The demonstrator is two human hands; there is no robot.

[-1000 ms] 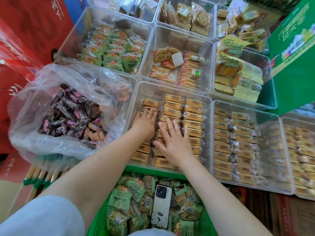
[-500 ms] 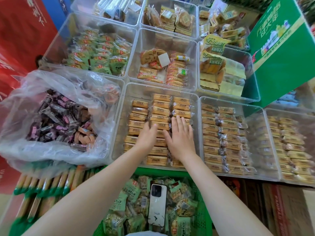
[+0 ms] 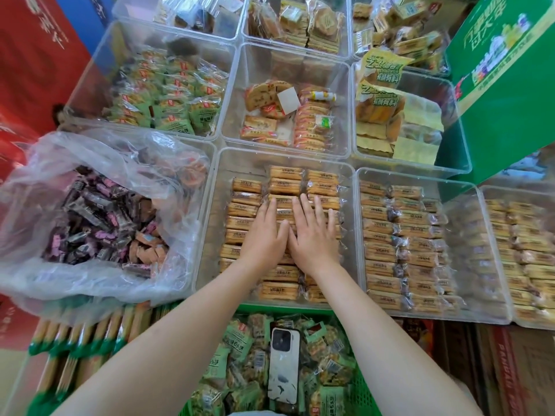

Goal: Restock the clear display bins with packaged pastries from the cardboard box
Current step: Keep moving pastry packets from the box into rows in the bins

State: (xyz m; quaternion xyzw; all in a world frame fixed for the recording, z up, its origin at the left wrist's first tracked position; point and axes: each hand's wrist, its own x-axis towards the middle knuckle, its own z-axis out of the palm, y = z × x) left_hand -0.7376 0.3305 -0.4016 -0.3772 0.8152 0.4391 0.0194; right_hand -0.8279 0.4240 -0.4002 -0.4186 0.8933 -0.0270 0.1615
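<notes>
Hands: your left hand (image 3: 264, 235) and right hand (image 3: 313, 235), fingers straight, pressing three rows of packaged pastries (image 3: 285, 184) in clear bin (image 3: 216, 205); pastries beneath palms hidden.

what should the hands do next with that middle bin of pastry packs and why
Probably slide both palms toward the bin's far wall to close up the rows. The left hand and right hand lie flat, side by side, on the packaged pastries in the middle clear bin. The left column stops short of the far wall, leaving bare floor there, and no pack is gripped yet.
</notes>
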